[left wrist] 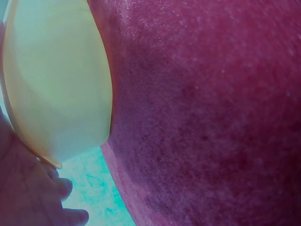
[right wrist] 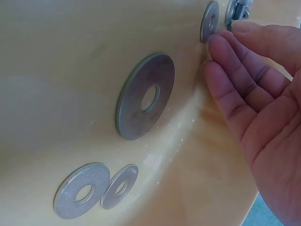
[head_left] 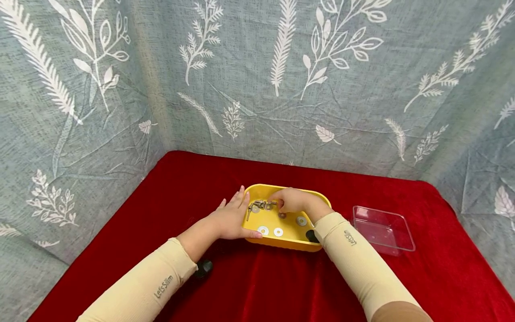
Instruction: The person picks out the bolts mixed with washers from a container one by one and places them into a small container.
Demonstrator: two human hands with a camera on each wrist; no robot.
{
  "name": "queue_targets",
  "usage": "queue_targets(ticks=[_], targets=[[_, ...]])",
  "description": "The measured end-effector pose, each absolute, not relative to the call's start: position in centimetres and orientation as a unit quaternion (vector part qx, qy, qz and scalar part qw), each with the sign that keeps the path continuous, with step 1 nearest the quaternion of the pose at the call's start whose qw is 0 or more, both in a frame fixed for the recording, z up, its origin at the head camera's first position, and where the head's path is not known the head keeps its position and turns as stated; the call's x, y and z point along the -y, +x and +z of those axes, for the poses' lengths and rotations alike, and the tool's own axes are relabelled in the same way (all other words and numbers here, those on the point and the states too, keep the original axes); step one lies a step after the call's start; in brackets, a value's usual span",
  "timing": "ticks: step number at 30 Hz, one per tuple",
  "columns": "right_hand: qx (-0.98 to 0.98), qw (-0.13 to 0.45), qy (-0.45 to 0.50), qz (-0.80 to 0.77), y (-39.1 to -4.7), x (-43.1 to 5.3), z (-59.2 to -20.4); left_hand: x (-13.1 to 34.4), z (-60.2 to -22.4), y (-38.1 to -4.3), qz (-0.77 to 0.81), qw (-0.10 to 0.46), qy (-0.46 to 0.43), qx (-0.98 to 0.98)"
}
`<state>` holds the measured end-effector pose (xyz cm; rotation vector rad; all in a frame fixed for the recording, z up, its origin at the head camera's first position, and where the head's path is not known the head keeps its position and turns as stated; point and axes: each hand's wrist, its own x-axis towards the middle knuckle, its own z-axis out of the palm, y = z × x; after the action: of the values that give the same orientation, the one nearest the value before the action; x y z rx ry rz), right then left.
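My left hand (head_left: 229, 221) rests on the left end of a yellow plastic basin (head_left: 281, 245). Its fingers lie straight along that side, with the thumb over the near rim. Inside the basin, my right hand (head_left: 295, 200) reaches to a small cluster of metal screws (head_left: 261, 205) near the left end. From the right wrist, a screw (right wrist: 241, 11) shows just past the fingertips, beside a flat washer (right wrist: 205, 32). Whether the fingers pinch the screw is hidden. Several flat washers lie on the basin floor, including a large washer (right wrist: 131, 110) and a smaller washer (head_left: 263, 230).
A clear plastic box (head_left: 382, 230) stands right of the basin, beyond my right forearm. Red cloth (head_left: 261, 286) covers the table, and a patterned grey-blue curtain (head_left: 249, 112) hangs behind it. Dark rounded items (head_left: 204, 268) show beneath both wrists.
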<state>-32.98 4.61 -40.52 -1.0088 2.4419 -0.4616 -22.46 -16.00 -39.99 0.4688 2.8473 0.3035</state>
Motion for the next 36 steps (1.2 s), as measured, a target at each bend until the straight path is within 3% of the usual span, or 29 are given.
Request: queue_targets(ticks=[16,36], targets=[[-0.889,0.210,-0.375,-0.160,-32.99,-5.04,-40.98,15.89,-40.14,-22.61,0.103,0.123,0.157,-0.974],[-0.866,0.278,-0.360,-0.209,-32.88,-5.13,-41.15,15.94,-40.03,-22.46,0.106,0.122,0.153,-0.975]])
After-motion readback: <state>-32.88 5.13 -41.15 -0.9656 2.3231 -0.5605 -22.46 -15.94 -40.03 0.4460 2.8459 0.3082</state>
